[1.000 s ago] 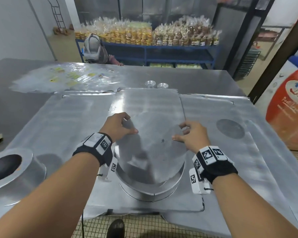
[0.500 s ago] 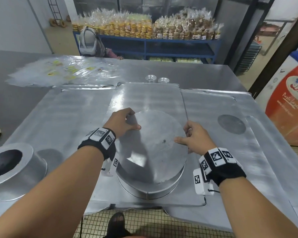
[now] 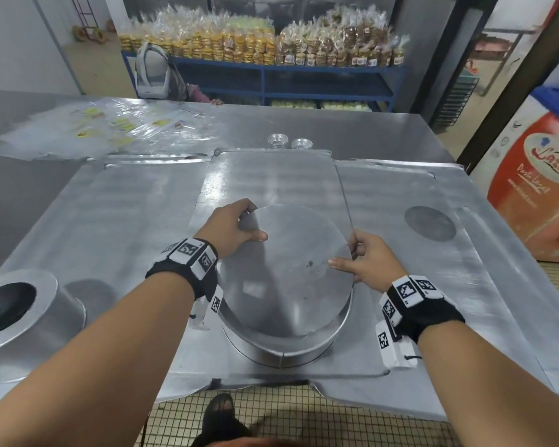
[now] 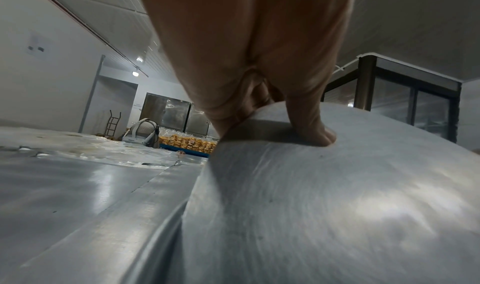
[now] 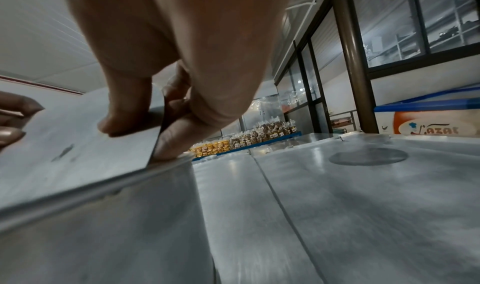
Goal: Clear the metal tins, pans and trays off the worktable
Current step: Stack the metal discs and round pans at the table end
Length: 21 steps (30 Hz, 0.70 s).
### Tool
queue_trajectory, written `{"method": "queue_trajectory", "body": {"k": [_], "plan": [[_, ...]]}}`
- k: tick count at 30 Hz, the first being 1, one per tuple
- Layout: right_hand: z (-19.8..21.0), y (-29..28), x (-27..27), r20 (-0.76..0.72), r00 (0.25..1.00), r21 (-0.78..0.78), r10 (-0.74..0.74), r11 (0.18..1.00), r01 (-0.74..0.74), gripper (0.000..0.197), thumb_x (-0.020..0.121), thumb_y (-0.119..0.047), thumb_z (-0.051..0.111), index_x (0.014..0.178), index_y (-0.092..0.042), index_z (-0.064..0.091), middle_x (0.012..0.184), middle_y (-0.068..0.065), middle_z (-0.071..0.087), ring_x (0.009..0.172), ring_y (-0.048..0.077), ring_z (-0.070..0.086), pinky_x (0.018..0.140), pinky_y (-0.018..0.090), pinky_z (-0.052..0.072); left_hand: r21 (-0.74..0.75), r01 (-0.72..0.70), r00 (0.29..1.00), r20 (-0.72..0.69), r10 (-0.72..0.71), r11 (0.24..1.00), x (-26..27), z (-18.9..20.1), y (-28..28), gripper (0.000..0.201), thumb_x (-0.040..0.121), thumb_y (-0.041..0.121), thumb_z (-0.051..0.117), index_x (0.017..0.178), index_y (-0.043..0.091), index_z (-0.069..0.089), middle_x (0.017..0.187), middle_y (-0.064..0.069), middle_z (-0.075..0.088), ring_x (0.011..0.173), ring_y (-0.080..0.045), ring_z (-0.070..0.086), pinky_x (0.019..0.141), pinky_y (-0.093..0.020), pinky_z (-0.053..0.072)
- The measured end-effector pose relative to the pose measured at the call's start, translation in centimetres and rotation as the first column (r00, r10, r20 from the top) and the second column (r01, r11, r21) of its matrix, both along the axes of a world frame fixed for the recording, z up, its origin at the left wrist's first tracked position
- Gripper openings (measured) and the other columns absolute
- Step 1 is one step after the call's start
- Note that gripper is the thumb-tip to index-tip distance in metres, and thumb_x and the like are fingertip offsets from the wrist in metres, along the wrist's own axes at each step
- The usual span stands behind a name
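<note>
Brushed, dull-sheened metal round pan (image 3: 288,279) on scuffed metal trays (image 3: 110,221).

An orange-and-white chest (image 3: 539,191) with a blue lid, standing off the worktable's right edge, bears a red script brand reading "Lazat" on a white oval; its smaller lettering is illegible.

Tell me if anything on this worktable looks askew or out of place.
The round disc sits tilted on the round tin, its far edge lifted by the left hand and right hand. Two small cups stand apart from the flat trays.
</note>
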State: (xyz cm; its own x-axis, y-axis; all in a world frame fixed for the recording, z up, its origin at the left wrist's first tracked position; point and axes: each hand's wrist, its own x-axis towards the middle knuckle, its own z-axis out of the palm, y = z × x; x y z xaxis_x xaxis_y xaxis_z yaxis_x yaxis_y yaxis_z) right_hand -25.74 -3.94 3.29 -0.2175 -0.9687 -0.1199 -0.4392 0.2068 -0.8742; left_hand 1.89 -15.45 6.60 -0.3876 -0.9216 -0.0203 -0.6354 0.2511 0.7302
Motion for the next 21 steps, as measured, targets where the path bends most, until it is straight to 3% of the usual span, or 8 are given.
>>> {"method": "queue_trajectory", "body": {"k": [3,5,7,9,12,15,18,21], "plan": [[0.4,0.0,0.0,-0.01,0.999,0.046,0.033,0.998,-0.033,0.046,0.055,-0.036,0.091,0.066,-0.023,0.049,0.077,0.031,0.065,0.066,0.027,0.063,0.058,0.056,0.059,0.009,0.016,0.999,0.047,-0.017,1.0,-0.2,-0.2,-0.2,0.042,0.079,0.029,0.085,0.11,0.023,0.056,0.11,-0.002,0.057,0.101,-0.021,0.054,0.073,-0.024,0.038],[0.2,0.0,-0.2,-0.041,0.998,0.046,0.043,0.998,-0.041,0.046,0.055,-0.034,0.092,0.064,-0.02,0.049,0.071,0.029,0.063,0.062,0.023,0.06,0.059,0.049,0.057,0.014,0.023,0.999,0.031,-0.023,1.0,-0.2,-0.4,-0.1,0.042,0.08,0.028,0.084,0.111,0.021,0.057,0.11,-0.001,0.057,0.099,-0.02,0.054,0.076,-0.025,0.037],[-0.2,-0.1,-0.4,-0.135,0.988,0.039,0.072,0.997,-0.068,0.052,0.048,-0.044,0.09,0.064,-0.016,0.049,0.058,0.014,0.056,0.057,0.016,0.051,0.057,0.039,0.05,0.008,0.069,0.998,-0.007,-0.069,0.998,0.1,-0.4,0.0,0.034,0.08,0.026,0.085,0.099,0.026,0.056,0.099,0.004,0.061,0.091,-0.014,0.056,0.07,-0.022,0.039],[-0.3,-0.3,-0.7,-0.2,0.973,0.067,0.116,0.992,-0.105,0.053,0.051,-0.042,0.091,0.065,-0.012,0.05,0.057,0.001,0.052,0.055,0.014,0.046,0.06,0.032,0.045,0.014,0.126,0.992,-0.007,-0.126,0.992,0.4,-0.3,0.0,0.031,0.081,0.025,0.083,0.095,0.028,0.055,0.088,0.011,0.061,0.082,-0.004,0.056,0.068,-0.02,0.039],[0.3,-0.8,-0.8,-0.209,0.953,0.14,0.219,0.971,-0.192,0.039,0.06,-0.033,0.092,0.08,-0.013,0.065,0.07,-0.007,0.067,0.066,0.011,0.062,0.072,0.035,0.058,0.041,0.155,0.988,0.018,-0.156,0.987,0.2,-0.1,0.1,0.029,0.09,0.03,0.075,0.111,0.024,0.055,0.092,0.01,0.059,0.085,-0.012,0.055,0.073,-0.026,0.04],[1.1,-1.3,-0.2,-0.012,0.972,0.175,0.236,0.957,-0.23,0.032,0.08,-0.028,0.081,0.107,-0.021,0.066,0.098,0.003,0.076,0.088,0.022,0.074,0.083,0.046,0.06,0.051,0.137,0.99,0.016,-0.138,0.989,-0.1,-0.4,-0.1,0.018,0.101,0.033,0.06,0.114,0.023,0.051,0.095,0.005,0.057,0.093,-0.019,0.052,0.076,-0.029,0.038],[1.2,-1.1,0.4,0.158,0.983,0.13,0.095,0.985,-0.116,0.012,0.099,-0.022,0.059,0.107,-0.013,0.056,0.091,0.018,0.068,0.074,0.029,0.065,0.072,0.048,0.058,0.043,0.075,0.997,0.006,-0.075,0.996,-0.7,-1.1,-0.3,0.012,0.104,0.034,0.051,0.105,0.022,0.053,0.082,0.005,0.055,0.083,-0.021,0.05,0.068,-0.026,0.038],[0.3,-0.9,-0.2,0.101,0.995,0.057,0.024,0.998,-0.03,0.01,0.095,-0.011,0.064,0.101,-0.004,0.061,0.084,0.027,0.063,0.075,0.027,0.062,0.079,0.055,0.057,0.055,0.05,0.999,0.005,-0.05,0.997,-1.3,-1.4,-0.4,0.02,0.103,0.034,0.053,0.113,0.018,0.058,0.094,0.0,0.06,0.089,-0.021,0.053,0.073,-0.026,0.042]]}}
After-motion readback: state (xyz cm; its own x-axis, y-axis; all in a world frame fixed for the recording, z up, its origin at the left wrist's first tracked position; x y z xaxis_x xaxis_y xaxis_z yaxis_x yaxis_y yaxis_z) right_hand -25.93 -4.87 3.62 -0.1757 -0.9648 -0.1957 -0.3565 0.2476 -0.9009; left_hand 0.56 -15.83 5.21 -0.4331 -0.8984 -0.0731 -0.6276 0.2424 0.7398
